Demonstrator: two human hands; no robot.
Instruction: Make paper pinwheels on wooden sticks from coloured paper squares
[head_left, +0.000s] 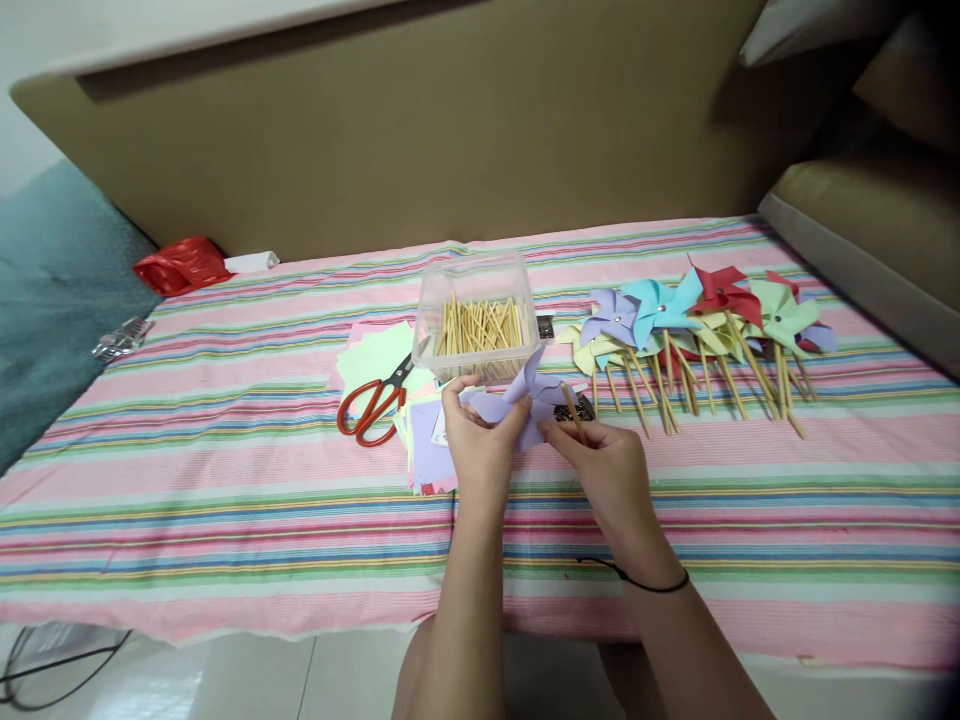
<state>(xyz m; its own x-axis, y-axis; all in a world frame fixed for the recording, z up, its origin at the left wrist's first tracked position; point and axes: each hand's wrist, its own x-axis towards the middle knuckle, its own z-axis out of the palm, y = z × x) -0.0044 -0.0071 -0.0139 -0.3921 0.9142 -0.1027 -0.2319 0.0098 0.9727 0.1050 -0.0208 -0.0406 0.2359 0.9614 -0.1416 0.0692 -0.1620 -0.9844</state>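
Observation:
In front of me is a purple paper pinwheel (531, 388), with some of its blades folded in. My left hand (480, 440) is closed around its left side, thumb on the paper. My right hand (606, 468) pinches a thin wooden stick (571, 404), its fingertips against the pinwheel's lower right edge. Whether stick and pinwheel are joined is hidden. Below my left hand lies a stack of coloured paper squares (429, 455). Just beyond my right hand sits a small dark container of metal bits (577, 408), partly covered.
A clear plastic box (480, 290) holds many wooden sticks. Red-handled scissors (382, 398) rest on green paper sheets (373, 360). Finished pinwheels (664, 308) are heaped at right on the striped cloth (225, 430). A red plastic bag (184, 266) lies far left; a brown backrest (420, 130) stands behind.

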